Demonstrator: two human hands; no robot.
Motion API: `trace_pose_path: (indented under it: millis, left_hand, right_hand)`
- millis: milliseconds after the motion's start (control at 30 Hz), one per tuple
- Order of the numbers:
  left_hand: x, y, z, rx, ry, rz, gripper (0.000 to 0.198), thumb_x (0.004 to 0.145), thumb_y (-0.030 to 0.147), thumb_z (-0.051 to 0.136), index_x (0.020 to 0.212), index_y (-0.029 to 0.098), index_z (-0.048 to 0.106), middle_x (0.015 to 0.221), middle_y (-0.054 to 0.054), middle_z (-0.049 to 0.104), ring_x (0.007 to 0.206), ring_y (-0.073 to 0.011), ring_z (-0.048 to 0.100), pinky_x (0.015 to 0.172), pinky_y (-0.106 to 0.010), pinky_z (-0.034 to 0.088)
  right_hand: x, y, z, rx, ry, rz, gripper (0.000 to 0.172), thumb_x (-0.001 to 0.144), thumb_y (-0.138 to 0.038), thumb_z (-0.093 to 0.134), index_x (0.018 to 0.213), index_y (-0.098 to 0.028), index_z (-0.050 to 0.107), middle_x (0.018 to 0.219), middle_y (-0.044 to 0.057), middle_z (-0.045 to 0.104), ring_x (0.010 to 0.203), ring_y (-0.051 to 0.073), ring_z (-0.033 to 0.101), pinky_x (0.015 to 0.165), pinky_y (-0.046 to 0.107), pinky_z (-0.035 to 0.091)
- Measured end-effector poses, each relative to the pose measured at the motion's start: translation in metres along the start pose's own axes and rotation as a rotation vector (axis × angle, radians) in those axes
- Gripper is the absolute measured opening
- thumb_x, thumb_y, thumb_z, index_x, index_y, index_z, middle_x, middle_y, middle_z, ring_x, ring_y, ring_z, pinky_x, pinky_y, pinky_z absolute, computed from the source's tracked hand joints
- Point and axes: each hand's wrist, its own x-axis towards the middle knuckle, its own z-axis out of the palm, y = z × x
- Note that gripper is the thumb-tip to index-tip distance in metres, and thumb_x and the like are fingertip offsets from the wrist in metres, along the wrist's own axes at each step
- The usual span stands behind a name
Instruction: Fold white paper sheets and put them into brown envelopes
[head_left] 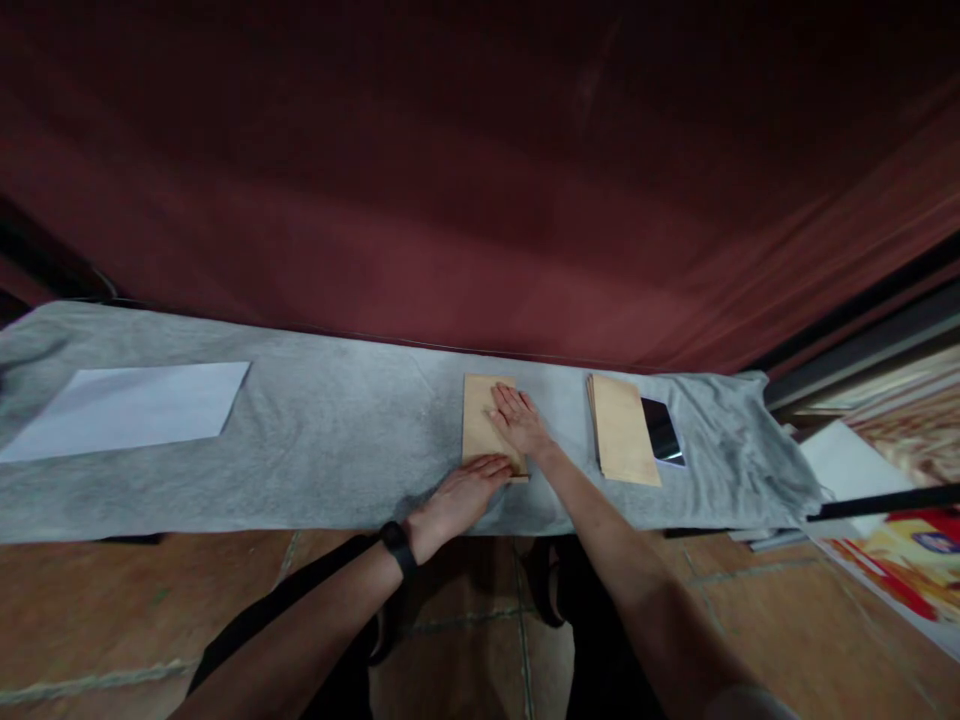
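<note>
A brown paper envelope [480, 415] lies flat on the grey cloth in front of me. My right hand [520, 420] rests palm down on its upper right part, fingers stretched out. Across the envelope's near end lies my left hand [469, 490], flat with its fingers extended, a black watch on the wrist. A narrow folded edge shows at the envelope's near right corner, partly hidden by the hands. To the right sits a stack of brown envelopes [624, 430], apart from both hands.
A phone [663, 430] lies partly under the envelope stack. White paper sheets [135, 408] lie at the left of the grey cloth [337, 430]. A dark red curtain [450, 250] hangs behind. Printed boards and a dark metal frame stand at the right.
</note>
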Motion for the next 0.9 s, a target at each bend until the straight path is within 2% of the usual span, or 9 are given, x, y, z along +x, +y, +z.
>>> trace_pose_path:
  millis: [133, 267, 333, 433, 567, 700, 800, 900]
  left_hand:
    - [0.001, 0.000, -0.001, 0.044, 0.015, -0.011, 0.046, 0.096, 0.006, 0.039, 0.136, 0.019, 0.058, 0.144, -0.007, 0.061, 0.131, -0.0153, 0.057, 0.112, -0.033, 0.044]
    - [0.000, -0.001, -0.002, 0.165, -0.010, 0.077, 0.045, 0.096, 0.007, 0.040, 0.136, 0.021, 0.056, 0.141, -0.007, 0.063, 0.129, -0.0175, 0.059, 0.111, -0.035, 0.043]
    - [-0.002, -0.001, -0.002, 0.233, -0.011, 0.114, 0.044, 0.096, 0.008, 0.042, 0.135, 0.022, 0.056, 0.139, -0.008, 0.064, 0.129, -0.0192, 0.059, 0.110, -0.037, 0.043]
    - [-0.005, -0.003, 0.000, 0.294, 0.020, 0.141, 0.042, 0.095, 0.007, 0.047, 0.132, 0.022, 0.057, 0.135, -0.009, 0.066, 0.127, -0.0216, 0.060, 0.108, -0.038, 0.045]
    - [-0.006, -0.002, 0.004, 0.353, 0.056, 0.199, 0.040, 0.092, 0.005, 0.050, 0.128, 0.019, 0.060, 0.136, -0.011, 0.065, 0.128, -0.0239, 0.060, 0.106, -0.039, 0.047]
    - [-0.006, 0.005, 0.004, 0.401, 0.052, 0.195, 0.039, 0.093, 0.007, 0.046, 0.128, 0.016, 0.061, 0.135, -0.012, 0.065, 0.129, -0.0250, 0.059, 0.108, -0.040, 0.045]
    - [-0.006, 0.009, 0.001, 0.384, 0.044, 0.199, 0.039, 0.094, 0.007, 0.044, 0.127, 0.017, 0.061, 0.134, -0.012, 0.065, 0.131, -0.0242, 0.058, 0.109, -0.039, 0.044]
    - [-0.007, 0.009, -0.001, 0.355, 0.037, 0.202, 0.040, 0.095, 0.008, 0.044, 0.129, 0.018, 0.061, 0.135, -0.012, 0.065, 0.133, -0.0242, 0.056, 0.111, -0.040, 0.042]
  right_hand:
    - [-0.016, -0.002, 0.001, 0.026, -0.064, -0.111, 0.059, 0.108, -0.044, 0.022, 0.162, -0.020, 0.022, 0.168, 0.005, 0.021, 0.156, 0.019, 0.019, 0.128, 0.044, 0.018]
    - [-0.045, -0.003, -0.005, 0.085, -0.169, -0.226, 0.055, 0.108, -0.044, 0.022, 0.161, -0.029, 0.022, 0.167, -0.001, 0.021, 0.156, 0.018, 0.020, 0.129, 0.043, 0.018]
    - [-0.050, -0.002, -0.009, 0.103, -0.199, -0.261, 0.052, 0.108, -0.042, 0.025, 0.160, -0.032, 0.026, 0.167, -0.002, 0.022, 0.156, 0.019, 0.020, 0.129, 0.043, 0.017]
    - [-0.039, -0.001, -0.012, 0.087, -0.199, -0.272, 0.052, 0.108, -0.043, 0.027, 0.159, -0.034, 0.026, 0.167, -0.003, 0.021, 0.156, 0.018, 0.020, 0.128, 0.042, 0.018]
    - [-0.005, -0.001, -0.007, 0.034, -0.143, -0.229, 0.055, 0.109, -0.045, 0.024, 0.161, -0.029, 0.025, 0.168, 0.000, 0.018, 0.156, 0.018, 0.019, 0.129, 0.041, 0.017]
    - [0.022, -0.007, -0.002, 0.001, -0.084, -0.148, 0.056, 0.108, -0.044, 0.021, 0.160, -0.026, 0.027, 0.168, 0.003, 0.019, 0.156, 0.020, 0.020, 0.129, 0.044, 0.015]
    - [0.026, -0.012, 0.000, -0.003, -0.061, -0.088, 0.056, 0.108, -0.043, 0.020, 0.161, -0.024, 0.025, 0.168, 0.004, 0.019, 0.156, 0.021, 0.019, 0.128, 0.048, 0.014]
    - [0.017, -0.015, 0.001, 0.021, -0.091, -0.116, 0.057, 0.108, -0.044, 0.017, 0.161, -0.025, 0.024, 0.168, 0.001, 0.021, 0.157, 0.020, 0.016, 0.129, 0.047, 0.012]
